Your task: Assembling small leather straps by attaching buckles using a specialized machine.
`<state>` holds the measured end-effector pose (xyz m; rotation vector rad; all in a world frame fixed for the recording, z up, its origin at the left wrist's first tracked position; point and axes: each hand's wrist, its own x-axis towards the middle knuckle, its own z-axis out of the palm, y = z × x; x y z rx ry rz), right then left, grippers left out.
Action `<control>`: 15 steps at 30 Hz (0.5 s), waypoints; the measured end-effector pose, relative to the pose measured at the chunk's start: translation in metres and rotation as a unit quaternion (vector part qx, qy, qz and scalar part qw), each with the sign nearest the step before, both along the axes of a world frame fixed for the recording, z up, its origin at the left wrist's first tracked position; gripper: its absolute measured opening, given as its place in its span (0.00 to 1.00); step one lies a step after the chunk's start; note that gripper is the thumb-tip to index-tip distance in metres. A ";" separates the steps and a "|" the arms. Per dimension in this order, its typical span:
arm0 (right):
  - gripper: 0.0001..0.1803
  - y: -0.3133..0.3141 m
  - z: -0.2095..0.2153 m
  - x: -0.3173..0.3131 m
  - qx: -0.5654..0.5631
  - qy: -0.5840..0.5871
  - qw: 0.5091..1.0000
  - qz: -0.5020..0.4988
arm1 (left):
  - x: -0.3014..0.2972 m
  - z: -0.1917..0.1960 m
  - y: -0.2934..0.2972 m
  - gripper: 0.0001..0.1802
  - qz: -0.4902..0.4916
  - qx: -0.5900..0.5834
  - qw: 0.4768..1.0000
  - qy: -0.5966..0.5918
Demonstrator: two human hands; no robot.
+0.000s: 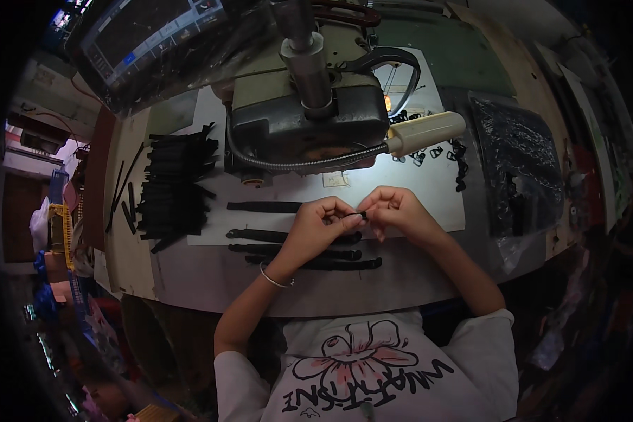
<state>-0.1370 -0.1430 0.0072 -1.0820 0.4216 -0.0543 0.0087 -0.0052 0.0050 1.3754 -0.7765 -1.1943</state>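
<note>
Black strips [176, 186], heaped near the table's [401, 290] left edge; black straps [330, 264], rowed near its front edge; left hand [323, 221], fingertips clamped on small black piece [362, 214] (held near the front edge's middle); right hand [399, 211], pinching it too; plastic bag [519, 144], by the right edge

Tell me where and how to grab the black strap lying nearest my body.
I'd pinch the black strap close to its right end, coming from your side of the table. It lies lengthwise left to right with that end uncovered, while your left forearm crosses over its left part and another strap lies beyond.
</note>
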 end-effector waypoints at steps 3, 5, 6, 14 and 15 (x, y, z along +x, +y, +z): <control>0.08 0.014 0.000 -0.003 -0.043 0.036 0.998 0.025 | -0.003 0.008 0.011 0.07 -0.013 0.037 0.996 -0.077; 0.08 0.024 0.004 -0.006 -0.092 0.043 0.994 0.037 | -0.003 0.015 0.018 0.08 -0.036 0.067 0.989 -0.125; 0.08 0.026 0.005 -0.008 -0.095 0.047 0.993 0.046 | -0.003 0.019 0.022 0.08 -0.046 0.073 0.988 -0.129; 0.07 0.031 0.001 -0.014 -0.324 -0.049 0.938 0.114 | 0.005 0.029 0.030 0.11 -0.127 0.116 0.969 -0.178; 0.07 0.030 0.000 -0.014 -0.278 -0.027 0.955 0.099 | 0.011 0.022 0.029 0.12 -0.115 0.079 0.975 -0.174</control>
